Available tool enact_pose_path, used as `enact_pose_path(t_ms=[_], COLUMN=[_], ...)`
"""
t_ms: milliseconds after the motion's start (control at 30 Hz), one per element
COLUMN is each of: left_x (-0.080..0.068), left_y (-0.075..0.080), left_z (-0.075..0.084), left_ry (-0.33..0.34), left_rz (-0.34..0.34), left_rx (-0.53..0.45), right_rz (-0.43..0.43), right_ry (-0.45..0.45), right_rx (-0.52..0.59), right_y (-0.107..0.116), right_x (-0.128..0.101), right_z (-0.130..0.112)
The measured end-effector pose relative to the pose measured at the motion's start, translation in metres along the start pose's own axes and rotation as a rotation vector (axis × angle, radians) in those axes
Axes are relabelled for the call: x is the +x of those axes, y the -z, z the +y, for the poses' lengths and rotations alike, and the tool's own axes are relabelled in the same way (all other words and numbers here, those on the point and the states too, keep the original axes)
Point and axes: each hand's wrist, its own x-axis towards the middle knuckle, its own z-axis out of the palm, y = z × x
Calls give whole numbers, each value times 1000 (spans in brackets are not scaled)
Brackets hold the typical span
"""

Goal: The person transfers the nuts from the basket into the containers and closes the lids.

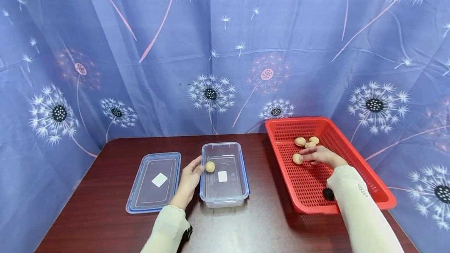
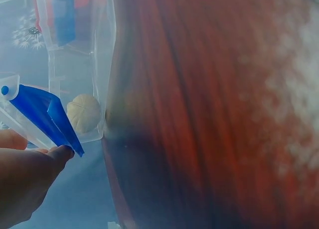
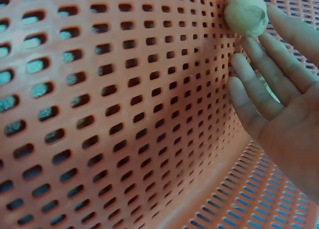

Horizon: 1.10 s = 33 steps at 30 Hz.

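At the left side of a clear plastic food container (image 1: 225, 190), my left hand (image 1: 191, 173) pinches a blue side latch (image 2: 47, 114) between thumb and fingers. One walnut (image 1: 209, 166) lies inside the container, near that same side. Over the red basket (image 1: 295, 202), my right hand (image 1: 321, 156) reaches in with fingers extended. Its thumb and index fingertips are right at one side of a walnut (image 3: 246, 13), not wrapped around it. Three more walnuts (image 1: 300, 141) lie together just beyond the fingers, partly overlapped by one another.
A clear lid with a blue rim (image 1: 153, 194) lies flat on the dark red wooden table (image 1: 260, 229), left of the container. A blue dandelion-print curtain (image 1: 239, 89) hangs behind the table and along both sides. The basket's raised walls surround my right hand.
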Motion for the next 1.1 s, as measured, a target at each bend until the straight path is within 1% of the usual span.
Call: enact_pose_path(t_ms=[167, 333, 467, 933, 1100], left_x=[0, 0, -1, 0, 0], left_y=[-1, -1, 0, 0, 0], left_z=[2, 3, 3, 1, 1], left_ry=[0, 4, 19, 7, 13], left_rz=[1, -4, 1, 9, 3], left_rx=[2, 4, 2, -10, -13], right_rz=[-55, -82, -74, -23, -8], right_ry=[-24, -26, -24, -50, -51], right_rx=[13, 12, 3, -52, -17], right_y=[-1, -2, -3, -6, -8], right_x=[-1, 1, 2, 3, 2], right_z=[-3, -5, -5, -6, -6])
